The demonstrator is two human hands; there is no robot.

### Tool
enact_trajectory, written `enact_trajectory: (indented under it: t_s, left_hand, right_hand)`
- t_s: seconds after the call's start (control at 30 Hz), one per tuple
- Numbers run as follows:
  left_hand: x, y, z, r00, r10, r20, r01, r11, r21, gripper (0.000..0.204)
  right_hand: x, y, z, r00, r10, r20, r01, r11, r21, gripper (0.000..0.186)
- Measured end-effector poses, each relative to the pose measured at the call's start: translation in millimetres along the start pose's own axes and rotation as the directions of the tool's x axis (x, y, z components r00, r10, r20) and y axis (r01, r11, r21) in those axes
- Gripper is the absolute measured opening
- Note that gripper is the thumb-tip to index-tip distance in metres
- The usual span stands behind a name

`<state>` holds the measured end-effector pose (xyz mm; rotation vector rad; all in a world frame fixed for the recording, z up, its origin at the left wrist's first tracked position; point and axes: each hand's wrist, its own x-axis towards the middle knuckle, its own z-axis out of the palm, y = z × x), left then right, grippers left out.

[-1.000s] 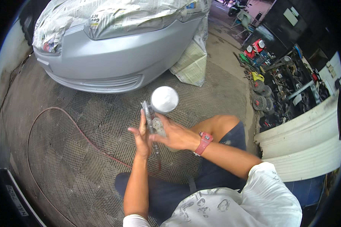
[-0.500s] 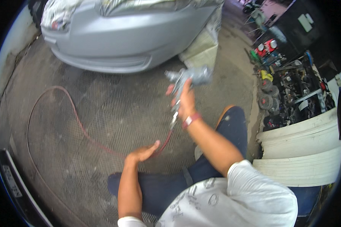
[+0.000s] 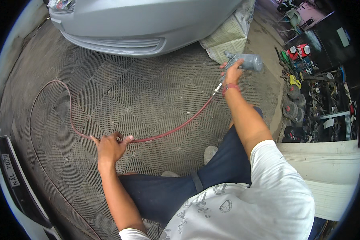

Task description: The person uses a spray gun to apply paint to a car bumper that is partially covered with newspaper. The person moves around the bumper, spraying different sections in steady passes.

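Note:
My right hand (image 3: 233,73) is wrapped round the handle of a grey spray gun (image 3: 229,63), held out to the right of centre. A cloudy cup (image 3: 251,63) sticks out from the gun toward the right. From the metal fitting (image 3: 217,89) under the handle, a red air hose (image 3: 180,127) sags down to the left. There my left hand (image 3: 111,149) has the hose between thumb and fingers; the little finger points away. Past that hand the hose loops over the floor. Ahead stands a silver car bumper (image 3: 120,24).
Printed paper sheeting (image 3: 228,42) hangs at the bumper's right end. Tools and parts crowd a rack (image 3: 320,104) on the right, beside pale curved panels (image 3: 320,160). Another vehicle's edge (image 3: 24,188) is at lower left. Ridged mats (image 3: 148,88) cover the floor.
My right hand has carried the spray gun to the right and farther out. My left hand has moved left and closed on the hose, which now stretches between both hands.

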<state>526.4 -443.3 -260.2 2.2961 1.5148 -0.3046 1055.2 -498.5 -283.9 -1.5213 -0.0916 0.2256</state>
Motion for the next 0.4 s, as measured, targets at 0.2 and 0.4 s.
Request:
enact_trajectory:
  t_s: [0.2, 0.4]
  left_hand:
    - [14, -15, -1, 0.927, -0.208, -0.312, 0.188, 0.978, -0.095, 0.065]
    - [7, -6, -11, 0.875, -0.292, -0.386, 0.303, 0.952, -0.033, 0.07]
  right_hand:
    - [-95, 92, 33, 0.965, 0.094, 0.247, -0.097, 0.995, -0.001, 0.072]
    - [-163, 118, 58, 0.775, 0.061, 0.629, -0.1, 0.995, 0.026, 0.075]
